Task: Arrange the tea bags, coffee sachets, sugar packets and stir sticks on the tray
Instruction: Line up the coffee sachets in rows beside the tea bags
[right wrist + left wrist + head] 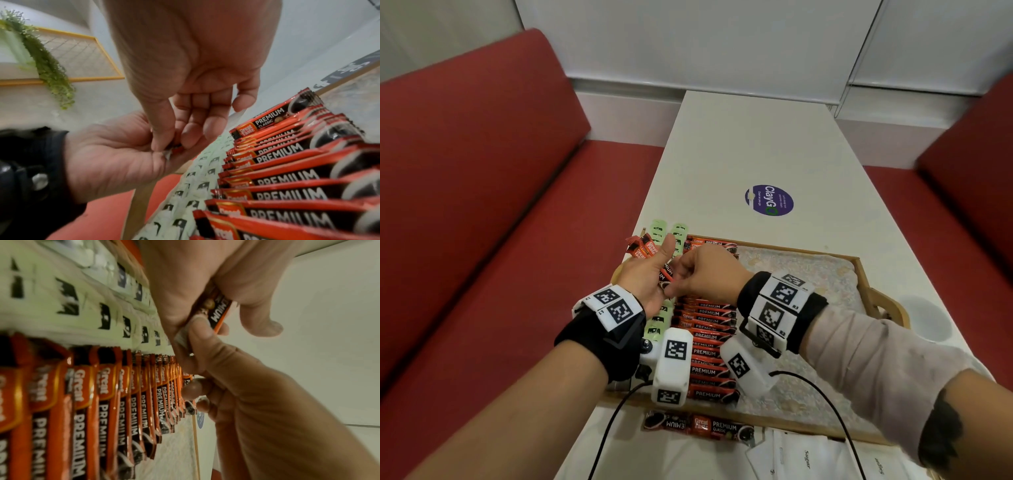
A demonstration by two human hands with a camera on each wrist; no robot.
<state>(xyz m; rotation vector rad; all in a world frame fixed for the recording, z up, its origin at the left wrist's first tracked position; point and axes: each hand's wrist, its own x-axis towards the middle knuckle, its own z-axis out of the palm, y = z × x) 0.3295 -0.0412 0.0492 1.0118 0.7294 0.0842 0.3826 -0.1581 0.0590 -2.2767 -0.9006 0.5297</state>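
Observation:
A wooden tray (791, 249) holds a long row of red coffee sachets (709, 342), with pale green tea bags (657, 322) lined up along its left side. Above the tray's left part, my left hand (664, 263) grips a small bundle of coffee sachets (642, 248), thumb up. My right hand (671, 284) pinches the near end of one sachet (667, 271) in that bundle. The left wrist view shows my left hand (195, 288) wrapped round that sachet (220, 313). In the right wrist view my right hand's fingertips (162, 142) nip the sachet's end (176, 148) against my left hand (113, 154).
Two coffee sachets (698, 428) lie on the white table in front of the tray, next to white sugar packets (808, 459). The tray's right half shows bare patterned liner (808, 274). A purple sticker (768, 200) sits further back. Red benches (482, 205) flank the table.

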